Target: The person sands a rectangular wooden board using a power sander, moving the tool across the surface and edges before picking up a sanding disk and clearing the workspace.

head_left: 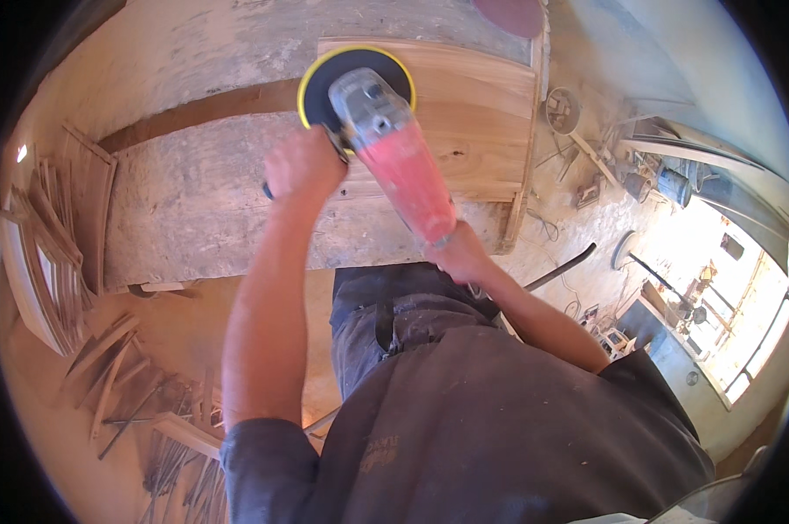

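A red disc sander (409, 179) with a grey metal head lies slantwise before me, held in both hands. Its round black pad (317, 94), edged in yellow, is over the wooden panel (482, 118) and appears to lie against it, though the underside is hidden. My left hand (305, 164) is closed round the side handle, whose dark end pokes out past the fist. Around the rear end of the red body, my right hand (461, 253) is wrapped. The pale brown panel shows its grain and a dark knot.
Under the panel is a long dusty workbench (193, 201). A dark reddish disc (509, 13) rests at its far right. Wooden frames (41, 271) lean at the left, with scrap strips (185, 472) on the floor below. To the right lie a round tin (563, 109) and a blue container (674, 185).
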